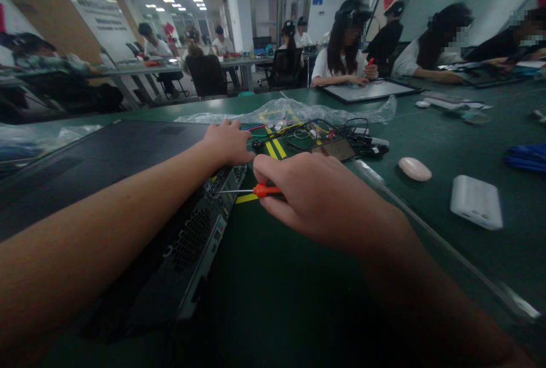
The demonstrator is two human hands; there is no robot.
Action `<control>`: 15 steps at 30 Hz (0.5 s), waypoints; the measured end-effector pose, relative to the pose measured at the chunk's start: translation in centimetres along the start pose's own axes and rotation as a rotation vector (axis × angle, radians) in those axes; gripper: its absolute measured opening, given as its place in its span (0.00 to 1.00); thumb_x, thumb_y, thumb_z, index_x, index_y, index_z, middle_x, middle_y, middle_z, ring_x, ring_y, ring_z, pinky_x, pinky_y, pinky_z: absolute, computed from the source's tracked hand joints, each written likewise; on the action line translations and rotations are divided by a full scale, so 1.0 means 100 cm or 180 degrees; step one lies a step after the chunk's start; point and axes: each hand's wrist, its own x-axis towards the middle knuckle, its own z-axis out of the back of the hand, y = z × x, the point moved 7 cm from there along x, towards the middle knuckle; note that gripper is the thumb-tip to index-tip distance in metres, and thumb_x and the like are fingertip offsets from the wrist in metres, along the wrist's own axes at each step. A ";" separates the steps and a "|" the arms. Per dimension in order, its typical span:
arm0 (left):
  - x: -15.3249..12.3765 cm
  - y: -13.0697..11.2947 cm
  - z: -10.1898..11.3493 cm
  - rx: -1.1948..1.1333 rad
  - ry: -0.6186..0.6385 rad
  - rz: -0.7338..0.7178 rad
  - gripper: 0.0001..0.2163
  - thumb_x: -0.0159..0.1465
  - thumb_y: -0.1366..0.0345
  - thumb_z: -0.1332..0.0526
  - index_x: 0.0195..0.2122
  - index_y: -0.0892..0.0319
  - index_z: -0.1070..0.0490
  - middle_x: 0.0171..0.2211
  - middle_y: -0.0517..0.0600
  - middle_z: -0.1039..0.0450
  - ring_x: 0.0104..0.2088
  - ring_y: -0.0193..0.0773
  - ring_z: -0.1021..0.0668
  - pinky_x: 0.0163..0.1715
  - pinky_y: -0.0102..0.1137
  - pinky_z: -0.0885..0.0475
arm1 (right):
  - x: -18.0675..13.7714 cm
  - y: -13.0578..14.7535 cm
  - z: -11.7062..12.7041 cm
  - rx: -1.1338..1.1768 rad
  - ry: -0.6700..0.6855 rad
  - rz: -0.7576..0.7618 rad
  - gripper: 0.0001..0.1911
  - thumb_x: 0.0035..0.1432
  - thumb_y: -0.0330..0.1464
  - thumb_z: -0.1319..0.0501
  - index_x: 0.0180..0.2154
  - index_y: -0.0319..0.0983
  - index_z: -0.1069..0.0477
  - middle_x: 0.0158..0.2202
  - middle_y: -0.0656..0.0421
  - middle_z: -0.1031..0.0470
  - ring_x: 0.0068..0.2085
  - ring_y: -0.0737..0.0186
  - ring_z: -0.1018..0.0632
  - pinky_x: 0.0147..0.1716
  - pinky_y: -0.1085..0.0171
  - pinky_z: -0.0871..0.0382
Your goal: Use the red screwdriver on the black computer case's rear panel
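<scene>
A black computer case [128, 152] lies flat on the green table [277, 288], its rear panel with ports and vent holes [200, 237] facing me. My left hand [228, 140] rests on the case's top far corner, fingers curled over the edge. My right hand [307, 191] is closed around an orange-handled screwdriver [264, 190]. The thin metal shaft points left, and its tip touches the rear panel near the upper edge.
Tangled cables [315, 132] and a clear plastic bag [298, 111] lie just beyond the case. A white box [475, 202] and a pale oval object [414, 168] sit to the right. Other people work at the far side of the table and at other desks.
</scene>
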 end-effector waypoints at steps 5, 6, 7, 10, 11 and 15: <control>0.000 0.001 0.000 -0.0016 0.0013 0.0030 0.33 0.73 0.44 0.41 0.76 0.49 0.27 0.74 0.64 0.29 0.74 0.66 0.31 0.69 0.55 0.28 | 0.000 0.001 -0.001 -0.0007 -0.0011 0.0006 0.08 0.72 0.32 0.38 0.51 0.41 0.24 0.37 0.56 0.16 0.34 0.57 0.21 0.31 0.59 0.48; 0.000 0.001 0.000 -0.0027 0.0008 0.0033 0.33 0.73 0.44 0.41 0.76 0.48 0.27 0.74 0.63 0.29 0.75 0.66 0.31 0.69 0.55 0.28 | 0.000 0.000 -0.001 -0.0013 -0.0010 -0.0006 0.08 0.72 0.32 0.38 0.51 0.41 0.24 0.37 0.56 0.15 0.35 0.57 0.21 0.32 0.59 0.48; 0.000 0.001 0.000 -0.0032 0.0003 0.0033 0.33 0.72 0.44 0.41 0.76 0.47 0.27 0.74 0.63 0.29 0.74 0.66 0.31 0.69 0.55 0.28 | -0.001 0.000 -0.001 -0.0016 -0.0002 -0.0008 0.08 0.72 0.32 0.38 0.51 0.41 0.24 0.38 0.56 0.15 0.35 0.57 0.20 0.32 0.59 0.48; 0.001 0.001 0.000 0.0001 0.0006 0.0033 0.33 0.72 0.44 0.41 0.76 0.50 0.27 0.74 0.64 0.29 0.74 0.67 0.30 0.68 0.56 0.28 | -0.001 0.000 0.000 -0.0037 0.0016 -0.0029 0.07 0.73 0.32 0.38 0.50 0.41 0.24 0.37 0.57 0.16 0.35 0.56 0.20 0.32 0.58 0.48; 0.001 0.000 0.000 0.0015 0.0011 0.0023 0.34 0.72 0.44 0.41 0.76 0.51 0.27 0.74 0.66 0.30 0.74 0.67 0.30 0.68 0.56 0.28 | -0.001 0.000 0.000 -0.0037 0.0017 -0.0026 0.07 0.73 0.32 0.38 0.50 0.41 0.25 0.37 0.57 0.16 0.35 0.56 0.20 0.32 0.58 0.48; -0.001 -0.001 0.002 0.0033 0.0018 0.0001 0.34 0.73 0.46 0.42 0.76 0.55 0.27 0.74 0.68 0.30 0.74 0.67 0.30 0.68 0.55 0.27 | -0.001 0.000 -0.001 -0.0019 -0.0022 0.0016 0.06 0.73 0.32 0.39 0.48 0.41 0.25 0.37 0.56 0.16 0.35 0.56 0.21 0.32 0.58 0.48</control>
